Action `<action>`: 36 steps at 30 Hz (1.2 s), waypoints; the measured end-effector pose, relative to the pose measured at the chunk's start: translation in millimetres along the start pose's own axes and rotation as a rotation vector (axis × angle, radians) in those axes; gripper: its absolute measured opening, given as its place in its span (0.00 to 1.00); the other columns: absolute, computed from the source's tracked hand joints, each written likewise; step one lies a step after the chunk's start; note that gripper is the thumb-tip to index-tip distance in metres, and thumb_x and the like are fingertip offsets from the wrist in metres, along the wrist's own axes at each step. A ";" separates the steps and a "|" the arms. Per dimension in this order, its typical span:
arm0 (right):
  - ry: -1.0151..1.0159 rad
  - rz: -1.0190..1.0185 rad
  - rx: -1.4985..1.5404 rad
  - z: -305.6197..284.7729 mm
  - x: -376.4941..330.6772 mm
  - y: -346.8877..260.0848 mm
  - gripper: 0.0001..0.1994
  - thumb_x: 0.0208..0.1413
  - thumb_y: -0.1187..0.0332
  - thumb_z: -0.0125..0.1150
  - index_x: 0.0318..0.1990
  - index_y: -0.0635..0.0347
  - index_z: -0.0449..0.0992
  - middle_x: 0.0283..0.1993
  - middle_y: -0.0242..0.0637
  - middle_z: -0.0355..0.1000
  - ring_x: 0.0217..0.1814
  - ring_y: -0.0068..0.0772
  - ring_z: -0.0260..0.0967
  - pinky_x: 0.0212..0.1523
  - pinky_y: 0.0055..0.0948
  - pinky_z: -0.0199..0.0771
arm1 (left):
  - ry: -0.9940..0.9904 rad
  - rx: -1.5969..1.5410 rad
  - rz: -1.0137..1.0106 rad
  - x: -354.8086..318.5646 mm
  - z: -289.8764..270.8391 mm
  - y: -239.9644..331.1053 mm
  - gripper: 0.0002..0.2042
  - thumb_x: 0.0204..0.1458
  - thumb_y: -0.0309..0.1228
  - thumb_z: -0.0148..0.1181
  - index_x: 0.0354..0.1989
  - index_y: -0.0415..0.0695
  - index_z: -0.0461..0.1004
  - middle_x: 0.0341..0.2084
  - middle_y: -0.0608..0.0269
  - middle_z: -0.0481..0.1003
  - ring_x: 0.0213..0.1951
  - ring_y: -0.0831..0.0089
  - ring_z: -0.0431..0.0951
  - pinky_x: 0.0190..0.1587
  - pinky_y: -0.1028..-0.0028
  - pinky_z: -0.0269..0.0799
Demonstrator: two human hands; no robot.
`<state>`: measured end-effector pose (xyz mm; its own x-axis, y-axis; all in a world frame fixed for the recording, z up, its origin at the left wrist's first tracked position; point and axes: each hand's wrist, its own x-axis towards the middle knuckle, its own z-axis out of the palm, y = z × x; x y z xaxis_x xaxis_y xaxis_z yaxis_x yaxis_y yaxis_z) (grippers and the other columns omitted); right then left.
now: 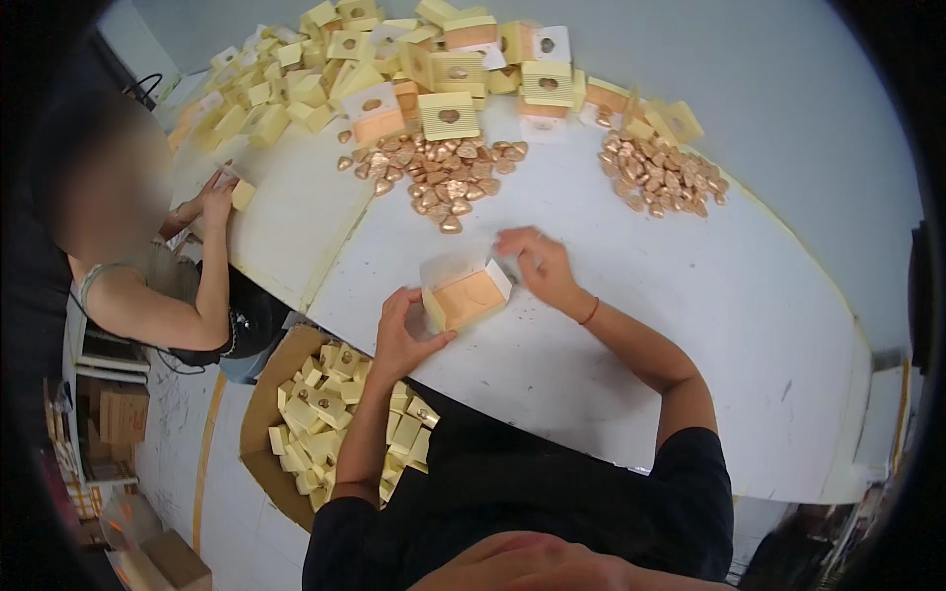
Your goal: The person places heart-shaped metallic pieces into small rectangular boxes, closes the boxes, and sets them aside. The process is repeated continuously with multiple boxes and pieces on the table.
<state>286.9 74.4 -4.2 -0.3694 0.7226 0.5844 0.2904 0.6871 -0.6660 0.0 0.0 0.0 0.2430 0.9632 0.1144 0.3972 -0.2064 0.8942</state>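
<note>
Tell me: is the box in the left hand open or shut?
Open: the box in the left hand shows its peach inside and an unfolded white flap.

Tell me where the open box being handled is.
The open box is near the head view's centre, below the left pile of coppery pieces, with the left hand holding its left side and the right hand by its upper right corner.
</note>
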 end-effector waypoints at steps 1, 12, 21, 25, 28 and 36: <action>0.069 0.109 0.023 -3.5 9.1 -3.5 0.14 0.50 0.78 0.62 0.46 0.57 0.78 0.51 0.40 0.75 0.56 0.42 0.70 0.56 0.41 0.73 | 0.092 0.077 0.028 -11.0 5.5 -3.9 0.37 0.35 0.35 0.79 0.56 0.41 0.68 0.52 0.52 0.72 0.61 0.50 0.64 0.65 0.55 0.59; -0.159 0.129 -0.433 29.7 58.7 22.8 0.08 0.53 0.72 0.65 0.41 0.59 0.79 0.37 0.41 0.74 0.42 0.43 0.71 0.44 0.37 0.73 | 0.157 0.239 0.054 -25.4 -26.9 -6.3 0.45 0.36 0.38 0.76 0.65 0.41 0.59 0.53 0.46 0.69 0.59 0.47 0.64 0.64 0.57 0.57; -0.067 0.010 -0.359 64.6 21.4 -120.1 0.15 0.46 0.78 0.72 0.43 0.60 0.79 0.41 0.38 0.74 0.39 0.37 0.73 0.41 0.31 0.75 | 0.294 0.293 0.123 -18.3 -1.9 4.9 0.43 0.36 0.41 0.75 0.64 0.47 0.64 0.46 0.53 0.73 0.51 0.52 0.71 0.62 0.60 0.61; -0.212 0.112 -0.295 88.1 15.1 -101.2 0.15 0.47 0.79 0.70 0.45 0.60 0.79 0.42 0.39 0.74 0.40 0.39 0.73 0.40 0.32 0.77 | 0.254 0.262 0.098 -27.7 -3.2 3.3 0.44 0.35 0.43 0.76 0.65 0.50 0.65 0.48 0.54 0.73 0.52 0.52 0.71 0.59 0.60 0.64; -0.220 0.023 -0.286 86.2 12.7 -97.3 0.15 0.48 0.80 0.70 0.45 0.61 0.80 0.43 0.40 0.75 0.39 0.38 0.74 0.39 0.33 0.77 | 0.276 0.282 0.133 -23.0 -5.2 -0.4 0.45 0.35 0.43 0.77 0.66 0.51 0.64 0.48 0.54 0.73 0.52 0.53 0.71 0.59 0.60 0.65; -0.180 -0.014 -0.378 90.4 15.6 -105.9 0.13 0.50 0.78 0.67 0.45 0.59 0.80 0.45 0.38 0.78 0.43 0.38 0.74 0.43 0.35 0.73 | 0.271 0.282 0.111 -21.4 -8.6 0.3 0.45 0.36 0.41 0.75 0.67 0.49 0.62 0.40 0.57 0.74 0.47 0.57 0.73 0.57 0.63 0.66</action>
<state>170.6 6.0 33.5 -0.5141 0.7113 0.4793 0.5757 0.7004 -0.4220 -12.6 -19.2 1.5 0.0712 0.9350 0.3474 0.6183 -0.3147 0.7202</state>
